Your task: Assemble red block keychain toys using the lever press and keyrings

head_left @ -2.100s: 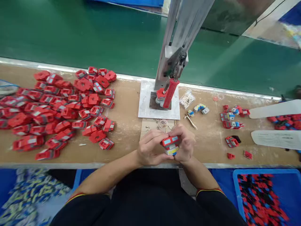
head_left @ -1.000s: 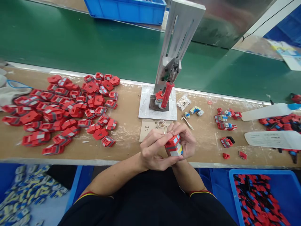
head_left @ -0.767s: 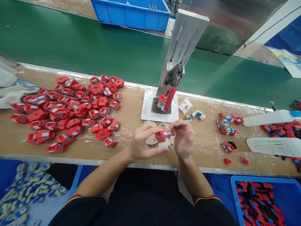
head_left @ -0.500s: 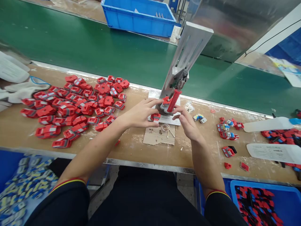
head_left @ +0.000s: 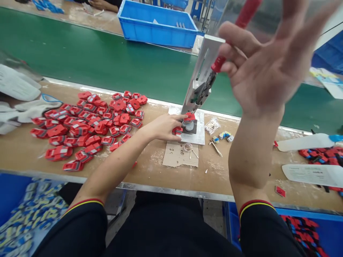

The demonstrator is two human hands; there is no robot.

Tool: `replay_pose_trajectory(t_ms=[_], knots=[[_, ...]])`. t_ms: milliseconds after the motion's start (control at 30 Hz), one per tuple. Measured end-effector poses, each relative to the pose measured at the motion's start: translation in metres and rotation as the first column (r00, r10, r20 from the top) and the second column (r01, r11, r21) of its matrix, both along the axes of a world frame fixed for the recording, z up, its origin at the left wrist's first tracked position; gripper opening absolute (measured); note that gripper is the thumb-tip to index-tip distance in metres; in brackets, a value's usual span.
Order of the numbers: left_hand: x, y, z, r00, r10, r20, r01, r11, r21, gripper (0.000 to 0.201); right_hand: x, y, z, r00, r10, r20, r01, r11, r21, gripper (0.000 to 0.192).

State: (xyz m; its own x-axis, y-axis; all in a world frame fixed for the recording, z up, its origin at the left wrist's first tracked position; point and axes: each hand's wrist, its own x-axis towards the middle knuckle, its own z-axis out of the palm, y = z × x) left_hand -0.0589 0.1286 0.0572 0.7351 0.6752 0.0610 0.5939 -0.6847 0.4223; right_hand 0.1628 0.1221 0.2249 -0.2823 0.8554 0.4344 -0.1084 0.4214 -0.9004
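My left hand [head_left: 163, 126] reaches forward and pinches a small red toy piece [head_left: 177, 130] at the foot of a hand press [head_left: 202, 76], beside the red part [head_left: 189, 116] seated on its dark fixture. My right hand [head_left: 265, 64] is raised high and close to the camera. Its thumb hooks over the red press handle [head_left: 245, 16], which is swung up; the other fingers are spread. The press stands on a white base plate [head_left: 200, 135].
A pile of red toy shells [head_left: 88, 125] covers the bench's left side. A cardboard scrap [head_left: 180, 159] with small springs lies before the press. Behind run a green conveyor [head_left: 107, 60] and a blue crate [head_left: 158, 25]. A blue bin [head_left: 302, 228] sits lower right.
Both hands held the assembled toy near my body, then moved forward. My left hand carried the piece to the press fixture; my right hand took the red handle and swung it up.
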Motion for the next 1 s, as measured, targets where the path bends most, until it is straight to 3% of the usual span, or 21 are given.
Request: replay_pose_trajectory(t_ms=[67,133,200,233,333,400,467,600,700,767,833,933,1000], knots=[[0.001,0.0,0.002,1.0,0.012,-0.019,-0.012,1.0,-0.008,0.03,0.001,0.009,0.006,0.998,-0.043,0.052,0.043,0.999,0.018,0.08],[0.001,0.0,0.002,1.0,0.017,-0.022,-0.017,1.0,-0.012,0.029,0.012,0.008,-0.014,0.99,-0.13,0.056,0.125,0.988,0.087,0.056],[0.001,0.0,0.0,1.0,0.016,-0.01,-0.016,1.0,-0.005,0.027,0.029,0.003,-0.054,0.972,-0.234,-0.012,0.233,0.959,0.159,0.022],[0.001,0.0,-0.001,1.0,0.014,0.003,-0.014,1.0,-0.003,0.026,0.037,0.001,-0.079,0.959,-0.281,-0.029,0.281,0.944,0.175,0.019],[0.002,0.001,-0.004,0.999,-0.002,0.049,0.002,1.0,-0.008,0.026,0.049,0.002,-0.157,0.924,-0.287,0.253,0.28,0.958,0.066,0.011],[0.003,0.002,-0.004,0.997,-0.011,0.071,0.013,1.0,-0.017,0.027,0.042,0.007,-0.196,0.873,-0.227,0.431,0.261,0.965,-0.022,0.036],[0.004,0.002,-0.005,0.996,-0.01,0.086,0.012,1.0,-0.021,0.026,0.03,0.015,-0.219,0.863,-0.183,0.472,0.237,0.97,-0.057,0.048],[0.001,0.0,-0.008,0.985,0.001,0.171,0.003,1.0,-0.022,0.025,0.023,0.022,-0.231,0.894,-0.207,0.397,0.267,0.958,-0.102,0.038],[-0.006,-0.007,-0.013,0.925,0.096,0.368,-0.081,0.995,-0.056,0.033,0.04,0.009,-0.228,0.958,-0.214,0.193,0.263,0.923,-0.281,0.042],[-0.009,-0.013,-0.019,0.83,0.187,0.526,-0.13,0.981,-0.145,0.041,0.053,-0.006,-0.224,0.974,-0.222,0.037,0.218,0.89,-0.401,0.049],[-0.011,-0.017,-0.025,0.69,0.295,0.661,-0.126,0.948,-0.292,0.049,0.063,-0.023,-0.219,0.97,-0.224,-0.091,0.155,0.864,-0.479,0.054],[-0.01,-0.021,-0.034,0.445,0.465,0.765,-0.009,0.857,-0.515,0.052,0.067,-0.043,-0.211,0.946,-0.209,-0.249,0.039,0.833,-0.551,0.051],[-0.008,-0.022,-0.038,0.334,0.555,0.762,0.107,0.781,-0.615,0.049,0.066,-0.052,-0.208,0.92,-0.213,-0.328,-0.019,0.812,-0.584,0.043]])
